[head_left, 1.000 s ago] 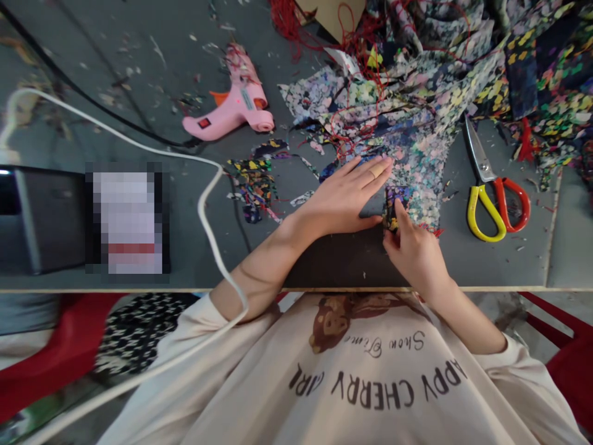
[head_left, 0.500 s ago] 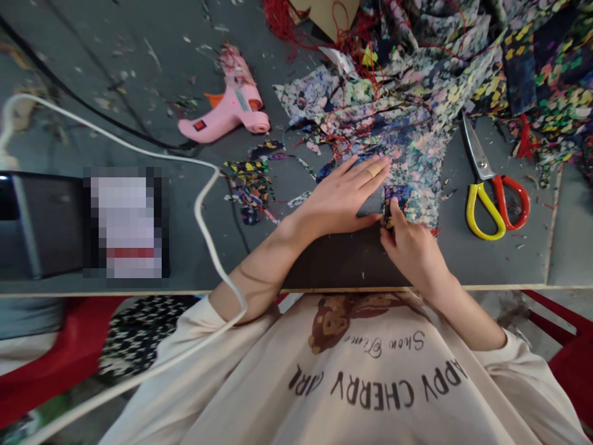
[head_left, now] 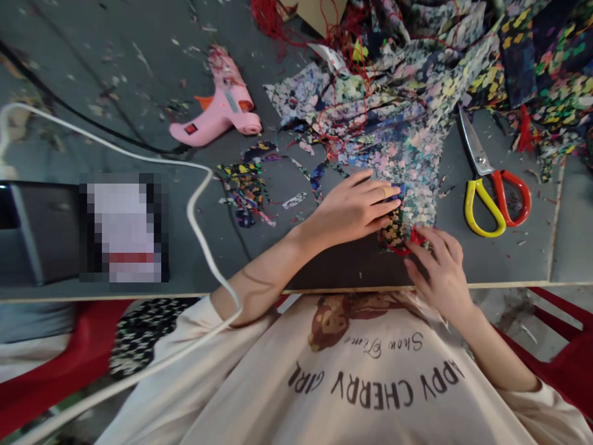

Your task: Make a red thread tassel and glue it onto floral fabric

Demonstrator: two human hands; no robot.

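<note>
My left hand lies nearly flat, fingers stretched out, with its fingertips on a small dark floral fabric piece. Blue-purple fabric shows under the ring-wearing finger. Close by, my right hand has its thumb and index finger apart, and the index fingertip touches red threads at the small piece's lower right edge. Beneath and beyond the small piece spreads a larger pale floral cloth, crumpled toward the back. Part of the small piece is hidden by my left fingers.
Scissors with yellow and red handles lie open on the right. A pink glue gun rests at the back left. Fabric scraps lie left of my hands. A white cable crosses over my left forearm. Red thread is heaped at the back.
My right hand has let go of the small fabric piece's edge and moved right and toward me, to the red threads. My left hand has shifted slightly toward me, its fingers now over the small piece.
</note>
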